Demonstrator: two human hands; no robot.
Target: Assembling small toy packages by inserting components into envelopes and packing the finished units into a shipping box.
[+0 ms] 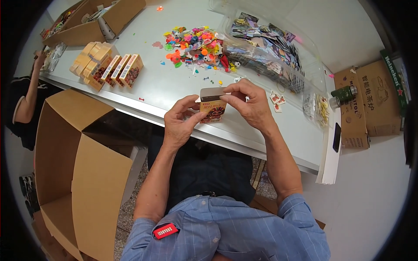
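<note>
Over the front edge of the white table [174, 82], a small yellow printed box [212, 113] stands upright between my hands, its dark top flap raised. My left hand [179, 124] grips the box's left side, thumb across its front. With thumb and fingers, my right hand [251, 103] pinches the top right edge by the flap. Beyond the box lies a heap of small colourful plastic toys [198, 48]. Similar yellow boxes [130, 70] stand in a row to the left. Loose stickers or cards [277, 101] lie right of my right hand.
A clear plastic bin [311, 80] of cards stands at the back right, near a green flask [344, 94] and a phone [336, 137]. Brown cartons [370, 100] stack beyond. An open carton [100, 182] sits lower left; another person's arm [31, 89] shows at far left.
</note>
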